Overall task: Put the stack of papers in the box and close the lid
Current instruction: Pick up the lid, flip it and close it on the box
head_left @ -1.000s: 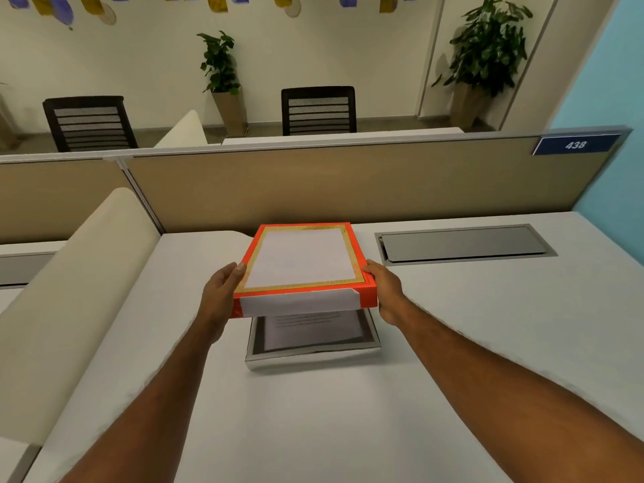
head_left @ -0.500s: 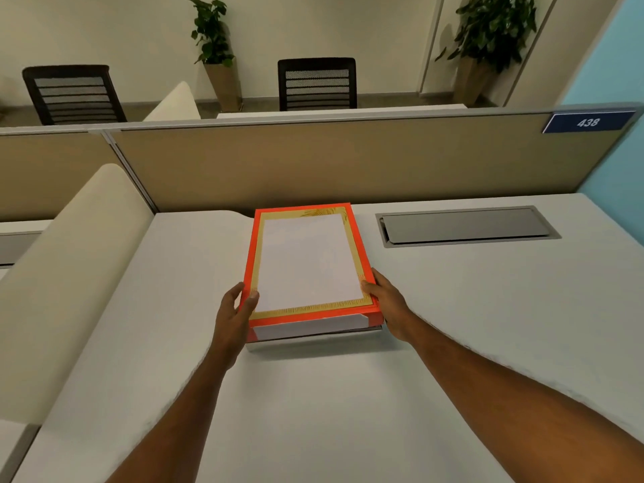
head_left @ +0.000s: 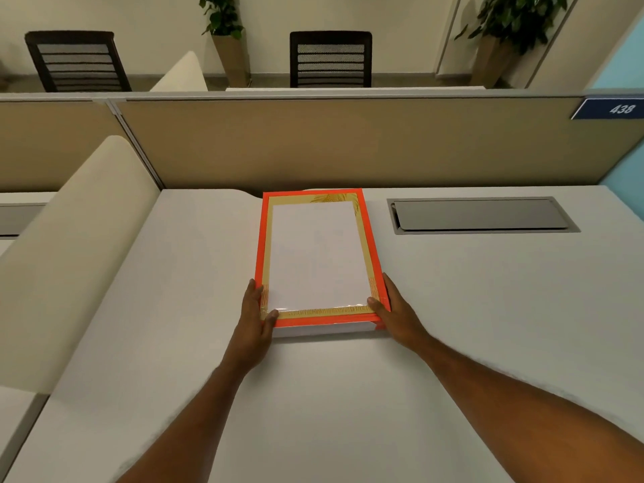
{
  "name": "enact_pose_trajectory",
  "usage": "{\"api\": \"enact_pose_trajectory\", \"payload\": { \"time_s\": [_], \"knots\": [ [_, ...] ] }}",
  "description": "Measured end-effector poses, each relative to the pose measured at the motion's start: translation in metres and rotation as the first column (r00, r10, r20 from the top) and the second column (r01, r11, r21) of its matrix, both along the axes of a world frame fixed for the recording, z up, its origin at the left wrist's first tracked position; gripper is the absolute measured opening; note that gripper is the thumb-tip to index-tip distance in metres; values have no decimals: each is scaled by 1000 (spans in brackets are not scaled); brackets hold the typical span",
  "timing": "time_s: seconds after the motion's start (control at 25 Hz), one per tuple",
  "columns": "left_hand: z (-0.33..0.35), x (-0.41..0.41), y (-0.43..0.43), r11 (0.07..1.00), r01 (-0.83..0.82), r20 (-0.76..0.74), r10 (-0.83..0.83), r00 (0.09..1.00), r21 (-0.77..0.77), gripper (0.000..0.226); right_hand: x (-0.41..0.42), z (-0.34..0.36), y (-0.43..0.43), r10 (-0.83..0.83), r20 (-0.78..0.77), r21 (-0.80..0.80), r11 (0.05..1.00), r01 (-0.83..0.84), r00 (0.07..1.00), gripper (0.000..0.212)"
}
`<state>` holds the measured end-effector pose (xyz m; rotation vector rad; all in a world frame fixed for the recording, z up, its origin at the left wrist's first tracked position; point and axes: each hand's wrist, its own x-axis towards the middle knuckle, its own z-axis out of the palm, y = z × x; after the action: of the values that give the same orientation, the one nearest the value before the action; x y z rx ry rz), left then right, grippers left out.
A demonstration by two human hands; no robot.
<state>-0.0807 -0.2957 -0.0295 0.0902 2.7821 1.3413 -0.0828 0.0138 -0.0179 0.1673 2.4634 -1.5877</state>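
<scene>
Orange-rimmed lid [head_left: 315,254] sits flat on the box [head_left: 324,330]; left hand [head_left: 256,320] and right hand [head_left: 395,313] grip its near corners.

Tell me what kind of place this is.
Most likely an open-plan office: a white desk backed by a tan cubicle partition with a numbered sign reading 438, and mesh-backed office chairs beyond.

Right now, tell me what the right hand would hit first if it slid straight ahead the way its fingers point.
The right hand already touches the lid. Along its edge the desk looks free, then probably the partition; depth unclear.
</scene>
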Motion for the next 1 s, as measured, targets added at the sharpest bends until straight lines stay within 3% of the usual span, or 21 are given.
{"api": "enact_pose_trajectory", "payload": {
  "time_s": [0.4,0.6,0.8,1.0],
  "knots": [
    [-2,-16,-17,987,16,-79,-29,996,-161,73,-6,-14,11,-11,-131,167,985,33,991,86],
    [16,-73,-14,955,72,-24,-82,996,-287,77,-61,2,12,34,-146,271,963,7,989,81],
    [39,-154,6,869,197,70,-186,980,-454,77,-140,19,2,195,-78,478,868,-135,978,72],
    [48,-213,21,789,287,217,-198,956,-543,84,-200,26,0,254,-20,582,789,-196,967,74]
  ]
}}
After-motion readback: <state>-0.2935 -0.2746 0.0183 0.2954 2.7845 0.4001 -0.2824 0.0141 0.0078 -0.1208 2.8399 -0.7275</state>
